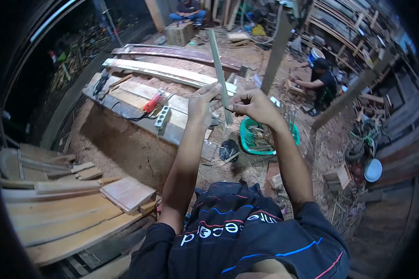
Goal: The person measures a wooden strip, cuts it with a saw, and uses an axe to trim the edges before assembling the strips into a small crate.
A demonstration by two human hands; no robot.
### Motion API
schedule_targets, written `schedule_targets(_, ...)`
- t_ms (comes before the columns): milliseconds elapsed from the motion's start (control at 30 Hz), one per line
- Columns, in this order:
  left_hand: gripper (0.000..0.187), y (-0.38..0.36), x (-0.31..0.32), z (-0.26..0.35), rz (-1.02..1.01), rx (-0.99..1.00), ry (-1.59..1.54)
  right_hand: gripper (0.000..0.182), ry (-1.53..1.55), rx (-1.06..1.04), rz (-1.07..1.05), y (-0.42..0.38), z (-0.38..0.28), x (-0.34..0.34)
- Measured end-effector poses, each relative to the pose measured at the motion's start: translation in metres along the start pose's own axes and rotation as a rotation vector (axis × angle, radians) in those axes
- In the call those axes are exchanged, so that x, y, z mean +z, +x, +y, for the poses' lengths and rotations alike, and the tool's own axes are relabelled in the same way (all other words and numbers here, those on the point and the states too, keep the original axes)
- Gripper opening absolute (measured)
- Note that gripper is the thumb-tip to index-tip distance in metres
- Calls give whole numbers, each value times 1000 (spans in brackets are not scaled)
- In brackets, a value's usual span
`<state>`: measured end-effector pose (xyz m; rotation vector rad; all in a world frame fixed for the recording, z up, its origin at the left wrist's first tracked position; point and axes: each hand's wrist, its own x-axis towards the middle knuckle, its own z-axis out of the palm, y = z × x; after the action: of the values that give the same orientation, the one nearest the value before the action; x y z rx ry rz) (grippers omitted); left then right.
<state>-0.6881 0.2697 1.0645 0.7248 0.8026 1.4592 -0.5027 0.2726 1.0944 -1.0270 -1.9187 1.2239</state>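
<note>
A long, thin wooden strip [217, 58] stands nearly upright in front of me, tilted slightly to the left at its top. My left hand [204, 103] is closed around its lower part, thumb and fingers on the near and left sides. At the strip's right edge, my right hand [252, 108] makes a pinch with thumb and forefinger. Something small and dark shows at those fingertips, too small to name. Below the right hand sits a green basket [243, 139] with wood scraps in it.
A plank bench [174, 132] on the left carries a red power tool [152, 102] and a white power strip [162, 116]. Long boards [167, 71] lie behind it. Wooden posts [278, 46] rise at the right. One person [322, 83] crouches right; another [189, 11] sits behind.
</note>
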Motion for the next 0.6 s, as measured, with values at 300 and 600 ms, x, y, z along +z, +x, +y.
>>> schedule_targets(300, 24, -8, 124, -98, -269, -139, 80, 17, -270, 42, 517, -136, 27, -79)
schedule_targets(600, 31, 5, 190, -152, -372, -121, 25, 15, -887, 89, 786, -226, 59, -104)
